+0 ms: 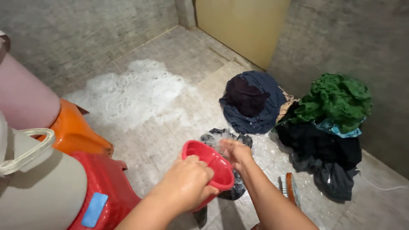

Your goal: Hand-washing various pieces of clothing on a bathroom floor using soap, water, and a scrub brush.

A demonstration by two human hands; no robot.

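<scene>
In the lower middle of the frame the left hand (187,181) is closed around the near side of a red plastic scoop (209,164) and holds it tilted. Water falls from the scoop onto a dark wet cloth (232,138) that lies on the tiled floor (170,140) just behind and under the scoop. The right hand (235,152) is just to the right of the scoop, above the dark cloth, and the splashing water covers its fingers, so I cannot tell if it grips the cloth or only touches it.

At the lower right of the hands, a scrubbing brush (289,187) with a brown back lies on the floor, close to the right forearm. In the right part of the frame there is a heap of clothes: a navy piece with a dark maroon piece (251,100) on top, a green cloth (334,100), and black clothes (324,155) below it. A patch of white soap foam (132,91) spreads on the floor in the upper left. At the lower left stand a red plastic stool (106,187), an orange one (74,130) behind it, and a grey container with a white handle (38,187).
</scene>
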